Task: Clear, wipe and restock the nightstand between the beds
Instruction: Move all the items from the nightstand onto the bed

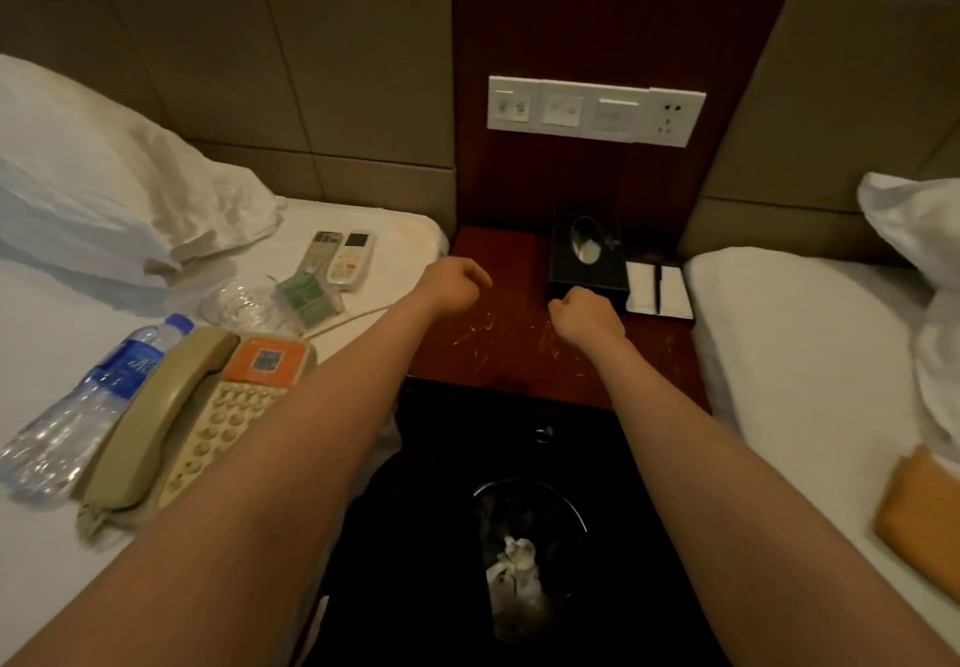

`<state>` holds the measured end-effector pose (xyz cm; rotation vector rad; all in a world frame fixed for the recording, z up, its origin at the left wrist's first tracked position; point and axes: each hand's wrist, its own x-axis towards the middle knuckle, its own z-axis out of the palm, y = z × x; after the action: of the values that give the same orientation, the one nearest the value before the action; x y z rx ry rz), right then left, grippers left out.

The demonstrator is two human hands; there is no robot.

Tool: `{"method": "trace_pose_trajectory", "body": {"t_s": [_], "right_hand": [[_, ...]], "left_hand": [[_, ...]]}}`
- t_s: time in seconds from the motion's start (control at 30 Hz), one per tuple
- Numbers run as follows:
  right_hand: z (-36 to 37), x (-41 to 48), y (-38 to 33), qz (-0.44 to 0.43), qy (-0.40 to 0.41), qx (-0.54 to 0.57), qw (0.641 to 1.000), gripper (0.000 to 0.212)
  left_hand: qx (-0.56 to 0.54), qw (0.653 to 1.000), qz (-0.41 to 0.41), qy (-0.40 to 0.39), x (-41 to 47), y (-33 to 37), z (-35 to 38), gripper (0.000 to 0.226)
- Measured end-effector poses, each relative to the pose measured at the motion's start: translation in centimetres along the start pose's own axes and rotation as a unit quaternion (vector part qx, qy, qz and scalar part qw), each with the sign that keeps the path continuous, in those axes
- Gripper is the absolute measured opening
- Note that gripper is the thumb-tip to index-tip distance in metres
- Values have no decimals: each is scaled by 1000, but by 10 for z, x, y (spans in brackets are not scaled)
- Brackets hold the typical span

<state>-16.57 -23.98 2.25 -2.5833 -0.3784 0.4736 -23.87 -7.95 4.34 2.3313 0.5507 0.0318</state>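
The nightstand [511,354] has a scratched red-brown wooden top and stands between two white beds. A black tissue box [584,255] sits at its back right, with a small tray of white packets [658,288] beside it. My left hand [454,284] hovers over the top's left part with its fingers curled and nothing in it. My right hand [587,320] is a fist just in front of the tissue box and holds nothing that I can see.
On the left bed lie a beige telephone [208,406], a water bottle [88,406], a glass ashtray [241,302], a green box [309,294] and two remotes [343,255]. A black bin [527,552] with crumpled tissue stands below. An orange cloth [919,526] lies on the right bed.
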Motion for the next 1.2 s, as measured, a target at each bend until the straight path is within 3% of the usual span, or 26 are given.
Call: {"method": "trace_pose_trajectory", "body": {"t_s": [0.3,0.5,0.67,0.87,0.97,1.07,1.2], "right_hand": [[-16,45,46,8,-1,-60,998,50],[-21,90,58,3,-12,-92,996,68],[-28,134,63,-8,-25,-111,994,77],[-27,180,63,15,-103,-96,990,99],[-27,196,59,17,-126,-130,983,99],[-20,202,58,17,-93,-171,981,95],[-15,207,62,10,-72,-185,980,97]], "left_hand": [[35,995,2,-98,48,26,49,44],[200,970,71,-116,92,52,85,59],[245,960,52,-128,132,62,109,72],[289,944,33,-154,171,62,127,92],[333,927,35,-170,191,68,132,95],[365,915,20,-171,207,69,138,99],[314,932,3,-181,211,62,148,107]]}}
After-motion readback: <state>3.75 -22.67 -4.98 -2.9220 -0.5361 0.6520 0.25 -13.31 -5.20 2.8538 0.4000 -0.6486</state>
